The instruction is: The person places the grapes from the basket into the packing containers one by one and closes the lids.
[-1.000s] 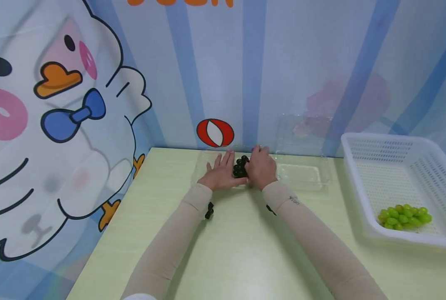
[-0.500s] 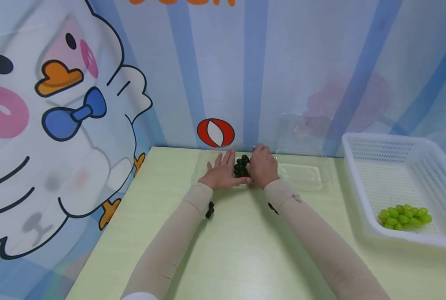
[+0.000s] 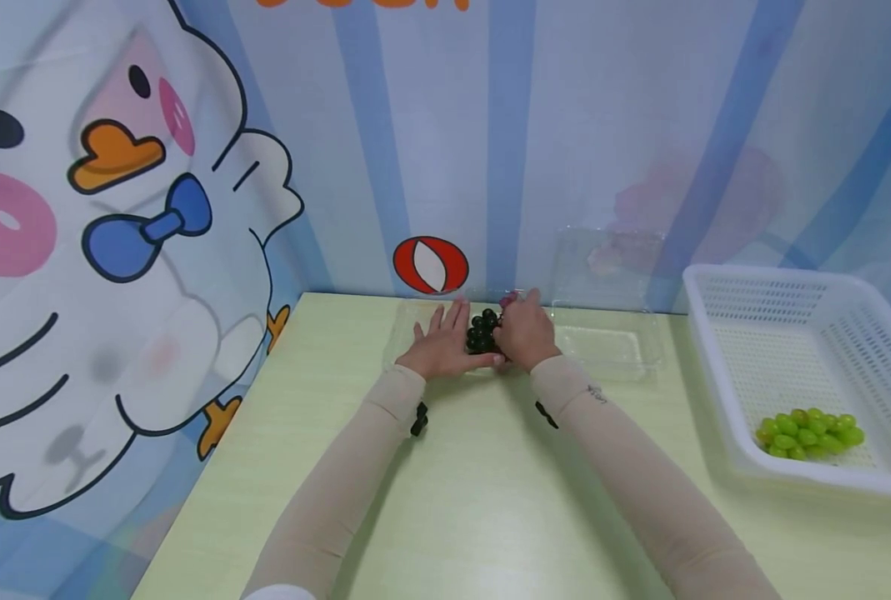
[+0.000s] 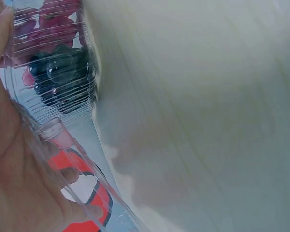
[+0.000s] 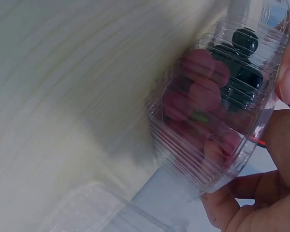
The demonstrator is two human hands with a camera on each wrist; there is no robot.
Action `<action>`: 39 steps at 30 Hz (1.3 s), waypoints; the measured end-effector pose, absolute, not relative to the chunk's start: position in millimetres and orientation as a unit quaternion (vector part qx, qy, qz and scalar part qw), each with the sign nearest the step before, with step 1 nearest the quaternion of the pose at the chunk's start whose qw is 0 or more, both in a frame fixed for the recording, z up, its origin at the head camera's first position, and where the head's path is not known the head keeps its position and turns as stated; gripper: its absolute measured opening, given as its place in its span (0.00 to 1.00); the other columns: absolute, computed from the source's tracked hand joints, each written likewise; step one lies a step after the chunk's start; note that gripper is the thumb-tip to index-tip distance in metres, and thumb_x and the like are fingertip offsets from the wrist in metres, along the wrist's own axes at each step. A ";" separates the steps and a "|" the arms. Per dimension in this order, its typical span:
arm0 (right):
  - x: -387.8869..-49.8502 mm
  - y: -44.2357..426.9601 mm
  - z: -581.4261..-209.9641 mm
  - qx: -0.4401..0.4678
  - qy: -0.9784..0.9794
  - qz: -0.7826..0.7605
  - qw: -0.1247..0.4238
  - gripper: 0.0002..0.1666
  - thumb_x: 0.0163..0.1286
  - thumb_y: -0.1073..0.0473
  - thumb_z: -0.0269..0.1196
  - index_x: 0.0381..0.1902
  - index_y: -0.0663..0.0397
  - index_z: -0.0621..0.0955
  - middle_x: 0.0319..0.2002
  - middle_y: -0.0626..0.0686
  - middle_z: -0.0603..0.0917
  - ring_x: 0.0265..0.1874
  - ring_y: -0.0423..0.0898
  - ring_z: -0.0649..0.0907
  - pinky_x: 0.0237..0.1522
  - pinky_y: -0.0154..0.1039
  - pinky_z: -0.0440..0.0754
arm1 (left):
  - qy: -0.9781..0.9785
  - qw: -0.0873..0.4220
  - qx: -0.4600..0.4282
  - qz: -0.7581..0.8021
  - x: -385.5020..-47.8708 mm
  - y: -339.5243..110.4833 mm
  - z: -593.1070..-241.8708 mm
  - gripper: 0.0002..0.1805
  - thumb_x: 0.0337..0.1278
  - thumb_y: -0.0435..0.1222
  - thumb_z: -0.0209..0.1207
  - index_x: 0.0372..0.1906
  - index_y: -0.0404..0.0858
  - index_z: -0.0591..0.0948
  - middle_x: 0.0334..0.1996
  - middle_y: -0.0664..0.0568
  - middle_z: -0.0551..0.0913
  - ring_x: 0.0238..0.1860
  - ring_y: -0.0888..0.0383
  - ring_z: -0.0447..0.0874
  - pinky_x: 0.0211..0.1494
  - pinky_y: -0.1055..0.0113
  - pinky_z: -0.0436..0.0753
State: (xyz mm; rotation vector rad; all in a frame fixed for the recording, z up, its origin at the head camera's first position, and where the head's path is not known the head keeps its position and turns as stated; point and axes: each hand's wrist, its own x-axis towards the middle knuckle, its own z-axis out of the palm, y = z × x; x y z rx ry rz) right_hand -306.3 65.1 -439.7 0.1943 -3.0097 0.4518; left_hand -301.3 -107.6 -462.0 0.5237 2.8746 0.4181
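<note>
A clear ribbed plastic box (image 5: 157, 130) lies near the table's back edge, its clear flap (image 4: 94, 193) folded out to the left. In it, a bunch of dark grapes (image 3: 481, 332) sits beside a bunch of red grapes (image 5: 203, 94). My left hand (image 3: 437, 350) lies with fingers spread over the flap; its thumb stretches along the box's near side. From above, my right hand (image 3: 526, 332) curls over the red grapes, which are mostly hidden by it in the head view. One fingertip shows through the plastic in the right wrist view.
Right of the box stands another clear box (image 3: 603, 348), its lid (image 3: 606, 267) raised against the backdrop. A white perforated basket (image 3: 715, 400) at the right holds a bunch of green grapes (image 3: 808, 434). The printed cloth (image 3: 445, 150) rises directly behind the table.
My right hand has shifted slightly to the right, and some red grapes now show at its far side. My left hand has stayed in place.
</note>
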 end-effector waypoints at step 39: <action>-304.0 69.0 -446.0 0.063 -0.994 0.081 0.046 0.29 0.72 0.44 0.62 0.41 0.71 0.82 0.48 0.65 0.70 0.44 0.58 0.75 0.36 0.54 0.87 | 0.972 0.088 0.173 0.135 -302.5 -106.0 -464.7 0.67 0.51 0.79 0.48 0.83 0.43 0.37 0.84 0.51 0.34 0.82 0.40 0.33 0.73 0.25 0.46</action>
